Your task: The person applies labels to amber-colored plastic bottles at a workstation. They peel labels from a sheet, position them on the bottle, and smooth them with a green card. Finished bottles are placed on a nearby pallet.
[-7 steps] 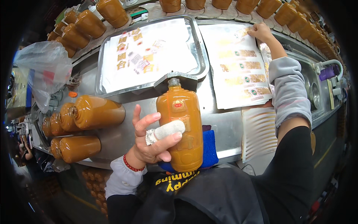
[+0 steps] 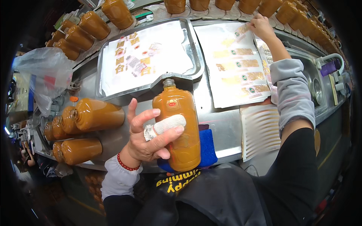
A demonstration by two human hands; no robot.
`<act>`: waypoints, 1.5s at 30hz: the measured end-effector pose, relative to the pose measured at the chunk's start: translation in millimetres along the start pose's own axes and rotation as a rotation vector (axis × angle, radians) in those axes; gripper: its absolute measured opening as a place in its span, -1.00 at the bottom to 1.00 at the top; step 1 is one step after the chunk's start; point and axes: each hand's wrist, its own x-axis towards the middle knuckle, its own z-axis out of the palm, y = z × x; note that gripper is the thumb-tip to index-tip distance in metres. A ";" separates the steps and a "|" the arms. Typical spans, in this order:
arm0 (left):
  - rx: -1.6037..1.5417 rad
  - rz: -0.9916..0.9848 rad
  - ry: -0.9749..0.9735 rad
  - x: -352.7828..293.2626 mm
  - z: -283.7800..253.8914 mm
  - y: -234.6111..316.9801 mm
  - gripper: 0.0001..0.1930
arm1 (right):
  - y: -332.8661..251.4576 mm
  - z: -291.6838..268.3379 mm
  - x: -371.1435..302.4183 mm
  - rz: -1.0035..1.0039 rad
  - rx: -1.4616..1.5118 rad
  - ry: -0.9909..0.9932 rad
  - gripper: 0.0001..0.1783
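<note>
A brown glazed bottle [image 2: 179,130] lies in front of me, its glass neck at a metal rest [image 2: 177,78]. My left hand [image 2: 152,135] is on the bottle's left side, fingers spread. One finger wears a white cloth cover [image 2: 169,124], and that finger and the thumb touch the bottle. A small red-and-gold sticker [image 2: 172,103] sits near the bottle's shoulder. At the far right, my right hand [image 2: 262,27] pinches the outer end of a gold label [image 2: 238,34] with a green oval, at the top of a white label sheet [image 2: 222,88].
A metal tray [image 2: 200,56] holds sheets of gold and red stickers [image 2: 169,37]. Several brown bottles [image 2: 100,114] lie at left; others [image 2: 200,4] stand along the back conveyor. A blue cloth [image 2: 207,148] is under the bottle. Right of the sheets is a sink [image 2: 315,84].
The right hand has drawn slightly up and away, and the gold label in it slants more off its row. The left hand remains on the bottle. The whole view has shifted a little.
</note>
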 end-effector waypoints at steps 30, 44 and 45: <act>0.148 -0.090 -0.197 -9.1 -0.4 57.8 -0.33 | 173.7 -191.0 -194.6 0.510 0.103 -0.416 -0.67; -0.481 -0.321 0.214 48.2 6.9 78.4 -0.48 | -147.1 -352.8 -112.5 -0.484 0.558 -0.254 -0.64; -0.534 -0.309 0.208 55.0 7.1 76.8 -0.50 | -162.8 -357.8 -109.4 -0.634 0.608 -0.186 -0.64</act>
